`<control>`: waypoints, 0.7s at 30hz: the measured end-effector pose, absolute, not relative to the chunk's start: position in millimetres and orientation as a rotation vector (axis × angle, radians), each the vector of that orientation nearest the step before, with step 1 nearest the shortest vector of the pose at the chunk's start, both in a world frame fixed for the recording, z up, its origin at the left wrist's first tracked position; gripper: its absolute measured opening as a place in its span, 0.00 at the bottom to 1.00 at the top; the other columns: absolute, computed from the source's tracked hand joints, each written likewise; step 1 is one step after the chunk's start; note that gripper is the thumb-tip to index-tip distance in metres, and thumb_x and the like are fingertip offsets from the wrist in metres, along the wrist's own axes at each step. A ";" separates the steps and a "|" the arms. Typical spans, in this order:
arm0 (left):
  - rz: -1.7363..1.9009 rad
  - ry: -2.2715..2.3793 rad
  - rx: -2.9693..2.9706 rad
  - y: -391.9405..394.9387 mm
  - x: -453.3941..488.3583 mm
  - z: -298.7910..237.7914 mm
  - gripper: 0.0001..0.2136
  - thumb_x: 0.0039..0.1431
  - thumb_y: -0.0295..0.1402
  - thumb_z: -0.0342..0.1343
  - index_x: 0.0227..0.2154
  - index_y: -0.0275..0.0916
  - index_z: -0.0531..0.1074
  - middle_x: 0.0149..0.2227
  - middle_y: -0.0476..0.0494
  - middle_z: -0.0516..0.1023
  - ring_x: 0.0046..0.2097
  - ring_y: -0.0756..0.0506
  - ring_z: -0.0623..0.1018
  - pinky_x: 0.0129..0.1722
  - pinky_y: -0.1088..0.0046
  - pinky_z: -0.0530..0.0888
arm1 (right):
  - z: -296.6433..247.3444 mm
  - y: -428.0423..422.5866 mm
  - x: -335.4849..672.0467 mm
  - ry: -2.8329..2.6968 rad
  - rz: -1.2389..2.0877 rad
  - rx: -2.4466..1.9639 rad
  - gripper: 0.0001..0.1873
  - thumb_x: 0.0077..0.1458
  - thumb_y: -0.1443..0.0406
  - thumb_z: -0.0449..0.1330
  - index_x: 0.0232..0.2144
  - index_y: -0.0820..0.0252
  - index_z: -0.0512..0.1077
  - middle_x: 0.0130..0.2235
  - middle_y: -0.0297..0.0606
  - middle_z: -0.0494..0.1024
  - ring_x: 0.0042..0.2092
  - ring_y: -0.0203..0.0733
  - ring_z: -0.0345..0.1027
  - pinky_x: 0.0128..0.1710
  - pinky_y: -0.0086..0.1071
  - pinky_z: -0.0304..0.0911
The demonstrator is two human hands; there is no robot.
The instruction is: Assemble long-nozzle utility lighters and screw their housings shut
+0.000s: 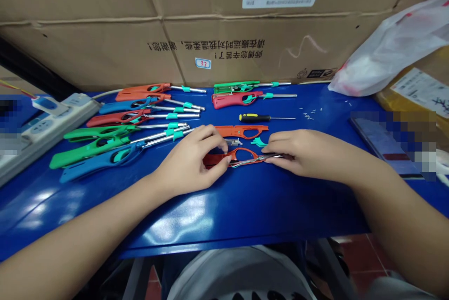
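Note:
An orange lighter body, opened up with a thin wire showing along it, lies low over the blue table between my hands. My left hand grips its handle end with thumb and fingers. At the other end, my right hand pinches the metal tube. Just beyond lies a loose orange half-shell. A green trigger piece rests near my right fingertips, and a small metal and white part sits beside my left fingers. My left palm hides part of the handle.
Several stick lighters lie in a row on the left. Behind the hands are a green lighter, a red lighter and a yellow-black screwdriver. A power strip stands left; a cardboard box walls the back.

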State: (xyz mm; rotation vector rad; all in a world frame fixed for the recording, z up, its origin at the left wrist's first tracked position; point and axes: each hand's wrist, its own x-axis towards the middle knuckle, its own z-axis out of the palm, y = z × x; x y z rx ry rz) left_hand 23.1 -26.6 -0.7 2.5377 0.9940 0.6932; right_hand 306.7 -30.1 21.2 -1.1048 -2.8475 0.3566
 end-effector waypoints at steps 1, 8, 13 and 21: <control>0.664 1.029 2.556 -27.3 22.4 1.2 0.07 0.64 0.35 0.56 0.35 0.37 0.75 0.37 0.42 0.75 0.39 0.43 0.75 0.41 0.65 0.73 | 20.8 -29.2 306.9 -2.817 0.364 -1.101 0.11 0.66 0.63 0.57 0.38 0.57 0.80 0.41 0.40 0.82 0.41 0.45 0.76 0.38 0.35 0.64; 0.507 1.127 2.526 -31.8 21.2 4.5 0.05 0.62 0.34 0.57 0.37 0.38 0.75 0.35 0.46 0.75 0.35 0.46 0.75 0.33 0.71 0.71 | 12.9 -20.7 305.2 -2.572 0.200 -1.352 0.08 0.64 0.61 0.60 0.38 0.59 0.77 0.41 0.39 0.79 0.35 0.40 0.72 0.35 0.33 0.61; 0.513 1.105 2.495 -32.6 21.0 3.8 0.03 0.60 0.31 0.58 0.36 0.38 0.76 0.34 0.46 0.77 0.34 0.47 0.76 0.33 0.73 0.72 | 9.5 -16.6 304.7 -2.640 0.233 -1.393 0.06 0.63 0.65 0.58 0.35 0.58 0.75 0.39 0.37 0.79 0.35 0.40 0.71 0.33 0.32 0.59; 0.571 1.028 2.408 -35.1 22.4 3.5 0.06 0.61 0.26 0.60 0.38 0.39 0.80 0.32 0.47 0.82 0.31 0.49 0.78 0.30 0.76 0.72 | 5.6 -28.9 286.7 -2.516 0.497 -1.149 0.07 0.64 0.66 0.58 0.36 0.58 0.76 0.40 0.38 0.81 0.38 0.40 0.73 0.39 0.32 0.62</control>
